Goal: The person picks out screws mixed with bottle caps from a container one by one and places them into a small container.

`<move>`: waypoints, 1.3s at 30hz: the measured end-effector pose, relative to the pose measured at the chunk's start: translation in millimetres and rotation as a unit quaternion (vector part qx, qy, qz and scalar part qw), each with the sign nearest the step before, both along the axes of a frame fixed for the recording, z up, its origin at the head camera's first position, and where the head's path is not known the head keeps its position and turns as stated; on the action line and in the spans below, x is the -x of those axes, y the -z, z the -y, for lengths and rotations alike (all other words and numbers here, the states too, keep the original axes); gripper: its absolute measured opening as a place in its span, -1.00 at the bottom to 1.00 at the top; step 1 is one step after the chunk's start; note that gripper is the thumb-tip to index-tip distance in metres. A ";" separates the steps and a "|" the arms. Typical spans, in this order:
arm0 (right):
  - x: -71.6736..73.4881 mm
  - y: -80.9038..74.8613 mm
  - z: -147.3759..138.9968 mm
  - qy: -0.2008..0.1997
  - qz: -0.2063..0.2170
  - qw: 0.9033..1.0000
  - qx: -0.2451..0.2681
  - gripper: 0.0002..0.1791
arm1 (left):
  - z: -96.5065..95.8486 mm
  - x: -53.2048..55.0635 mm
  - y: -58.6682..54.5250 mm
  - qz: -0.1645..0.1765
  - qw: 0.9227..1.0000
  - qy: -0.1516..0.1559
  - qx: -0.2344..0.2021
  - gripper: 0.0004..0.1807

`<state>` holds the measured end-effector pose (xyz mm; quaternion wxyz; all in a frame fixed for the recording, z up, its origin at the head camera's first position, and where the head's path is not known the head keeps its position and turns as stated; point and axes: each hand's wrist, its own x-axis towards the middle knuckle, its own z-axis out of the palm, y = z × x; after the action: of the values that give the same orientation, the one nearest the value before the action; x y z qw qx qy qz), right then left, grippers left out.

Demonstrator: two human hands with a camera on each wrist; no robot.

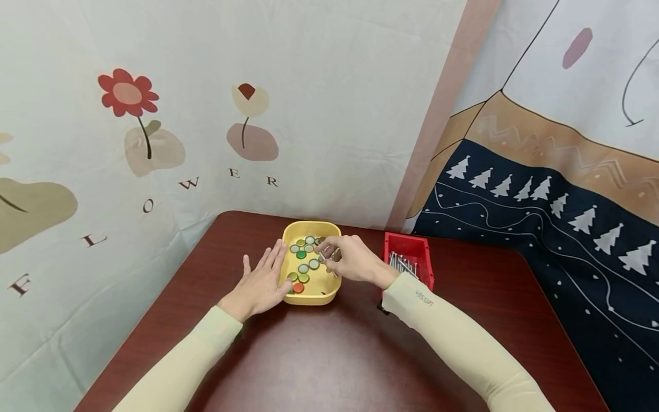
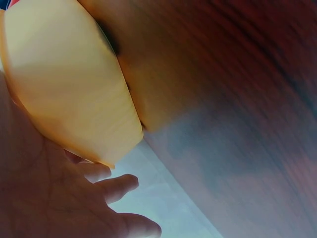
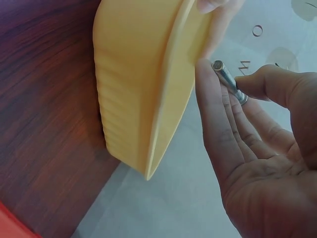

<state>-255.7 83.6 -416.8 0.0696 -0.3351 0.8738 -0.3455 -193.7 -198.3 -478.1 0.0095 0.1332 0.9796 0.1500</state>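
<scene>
A yellow plastic tray [image 1: 323,286] on the table holds several bottle caps [image 1: 301,254], some green, one red, others with pale undersides up. My left hand [image 1: 259,287] lies against the tray's left side, fingers straight and spread, thumb over the near left corner. Over the right part of the tray, my right hand [image 1: 356,260] pinches a short silver metal rod [image 3: 229,82] between thumb and fingers. In the right wrist view the rod is tilted, one round end showing. The right fingers cover some of the caps.
To the right of the tray stands a red bin [image 1: 409,242] with several long metal fasteners [image 1: 401,263] inside. A small black object [image 1: 382,308] lies by the bin's near side. The dark red wooden table [image 1: 309,355] meets printed cloth [image 1: 334,126] at its back edge.
</scene>
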 end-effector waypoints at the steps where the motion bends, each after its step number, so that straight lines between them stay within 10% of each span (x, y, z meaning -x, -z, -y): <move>1: -0.1 0.1 -1.6 0.001 0.006 1.000 0.002 -0.64 | -0.1 0.0 0.4 0.000 1.000 0.000 0.000 0.02; 24: -2.0 6.2 -52.3 0.051 0.142 0.984 0.095 -0.62 | 1.7 0.0 3.3 0.004 1.000 -0.004 0.002 0.02; 39: -3.1 6.1 -93.7 0.093 0.158 0.974 0.134 -0.63 | 2.2 3.1 3.7 0.002 1.000 -0.004 0.003 0.02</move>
<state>-252.6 177.3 -422.8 0.1283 -0.2000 0.8247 -0.5132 -196.8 -200.5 -481.7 0.0115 0.1291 0.9806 0.1473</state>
